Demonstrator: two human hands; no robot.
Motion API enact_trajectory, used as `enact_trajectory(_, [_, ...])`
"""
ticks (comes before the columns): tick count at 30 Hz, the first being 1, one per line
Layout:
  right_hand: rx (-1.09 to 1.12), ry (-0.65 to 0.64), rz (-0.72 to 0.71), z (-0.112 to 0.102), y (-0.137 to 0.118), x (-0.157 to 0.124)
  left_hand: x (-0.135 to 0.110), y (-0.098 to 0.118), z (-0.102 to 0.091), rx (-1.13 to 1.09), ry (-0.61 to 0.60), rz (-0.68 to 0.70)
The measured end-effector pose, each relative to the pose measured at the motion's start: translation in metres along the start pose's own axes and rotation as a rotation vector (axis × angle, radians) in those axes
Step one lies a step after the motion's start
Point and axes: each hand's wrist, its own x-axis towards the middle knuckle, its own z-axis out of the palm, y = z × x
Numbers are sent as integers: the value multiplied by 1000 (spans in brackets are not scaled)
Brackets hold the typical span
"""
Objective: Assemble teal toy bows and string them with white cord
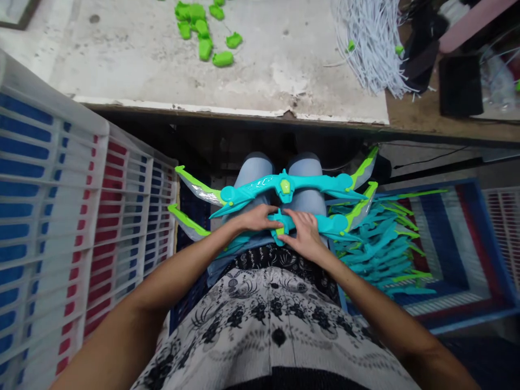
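Left hand was closed on the near bow, just left of its middle, thumb laid on top. Right hand gripped the same bow just right of middle, fingertips at its far side, thumb by the green patch. Both sets of fingers nearly met there.

Near bow lay across the lap, toward the body-side edge, just ahead of the patterned top. Its left half was partly hidden behind the left wrist; the green-and-grey tips stuck out past the lap's left and right edges. Left tip overlapped the right edge of the white crate; couldn't tell if they touched.

Far bow, same turquoise with a green patch, lay roughly parallel across the thighs, toward the lap's far edge. Right fingertips were close to its middle, contact unclear.

Right side: blue crate with a pile of bows heaped toward its left edge. One long green tip reached close to its far edge.

Table ran just beyond the knees. Green pieces were scattered left of centre, well back from the near edge. White string bundle sat toward the right corner, black phone further right near the edge.
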Motion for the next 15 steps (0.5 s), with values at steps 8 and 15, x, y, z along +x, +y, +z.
enact_trajectory(8, [-100,-52,-106,-3,4,2,-4,-1,6,19,87,-6])
enact_trajectory(15, [-157,-8,-265,-20,-4,2,-20,16,-11,187,128,-26])
